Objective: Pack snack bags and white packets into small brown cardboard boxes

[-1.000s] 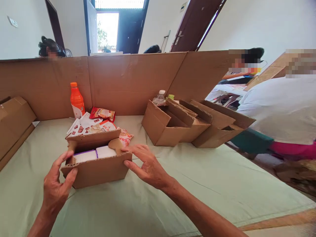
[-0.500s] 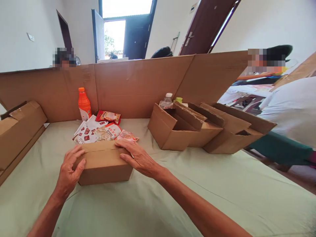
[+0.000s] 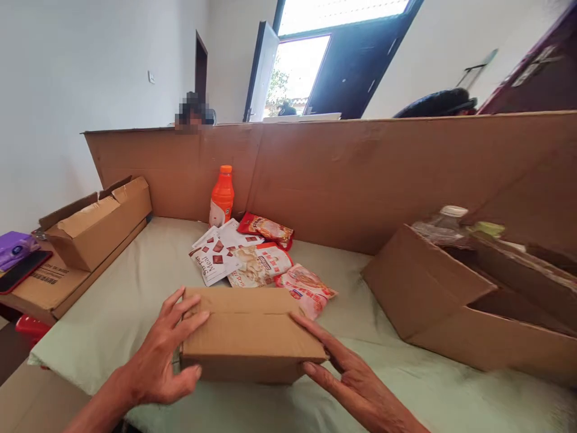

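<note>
A closed cardboard box (image 3: 243,331) lies on the pale green cloth in front of me. My left hand (image 3: 164,355) is at its left end, fingers spread over the top edge and thumb in front. At the right end, my right hand (image 3: 345,376) grips the side, its thumb against the lower front corner. Just behind the box lie several food packets: a white and brown "Super Meal" packet (image 3: 214,255), a tan packet (image 3: 261,264), a pink and red packet (image 3: 306,288) and a red packet (image 3: 268,230). An orange bottle (image 3: 222,195) stands upright behind them.
Open cardboard boxes (image 3: 433,300) stand at the right, with a clear plastic bottle (image 3: 444,224) behind. A long open box (image 3: 106,222) is at the left, near a purple item (image 3: 18,249) and a phone (image 3: 24,272). A cardboard wall (image 3: 338,180) closes the back; a person (image 3: 195,111) is beyond.
My view has swung left, bringing the purple item and phone into sight. The box appears closer, and my right hand's grip has shifted from its top to its right side and corner.
</note>
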`<action>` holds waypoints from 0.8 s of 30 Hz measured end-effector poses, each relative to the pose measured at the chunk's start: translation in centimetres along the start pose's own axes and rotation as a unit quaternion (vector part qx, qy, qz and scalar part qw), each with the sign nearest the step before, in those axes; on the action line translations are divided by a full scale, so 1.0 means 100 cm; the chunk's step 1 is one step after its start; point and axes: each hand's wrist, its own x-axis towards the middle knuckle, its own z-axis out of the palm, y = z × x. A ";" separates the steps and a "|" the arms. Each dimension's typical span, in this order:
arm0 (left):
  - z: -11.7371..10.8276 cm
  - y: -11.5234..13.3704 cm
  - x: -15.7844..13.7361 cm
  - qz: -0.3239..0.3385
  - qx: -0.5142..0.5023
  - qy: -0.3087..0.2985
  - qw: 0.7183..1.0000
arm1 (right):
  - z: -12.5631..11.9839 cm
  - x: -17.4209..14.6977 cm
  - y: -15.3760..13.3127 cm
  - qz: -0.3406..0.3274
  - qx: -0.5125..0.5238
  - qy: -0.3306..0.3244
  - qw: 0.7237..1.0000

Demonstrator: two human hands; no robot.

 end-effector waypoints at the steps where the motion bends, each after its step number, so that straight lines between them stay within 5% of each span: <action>1: -0.008 0.002 -0.018 -0.012 0.020 0.006 1.000 | 0.007 0.010 -0.007 -0.013 0.017 -0.016 1.000; 6: -0.039 -0.006 -0.086 -0.083 0.171 0.102 0.976 | 0.062 0.106 -0.048 -0.091 0.116 -0.108 0.983; 10: -0.046 -0.039 -0.083 -0.099 0.289 0.208 0.929 | 0.127 0.200 -0.073 -0.086 0.111 -0.111 0.984; 13: -0.044 -0.073 -0.046 -0.155 0.324 0.253 0.898 | 0.176 0.233 -0.085 -0.013 0.055 -0.054 0.997; 17: -0.043 -0.124 0.025 -0.234 0.331 0.251 0.879 | 0.221 0.213 -0.088 -0.003 0.019 -0.073 0.997; 24: -0.054 -0.208 0.139 -0.334 0.320 0.215 0.860 | 0.230 0.178 -0.072 -0.038 -0.028 -0.104 0.993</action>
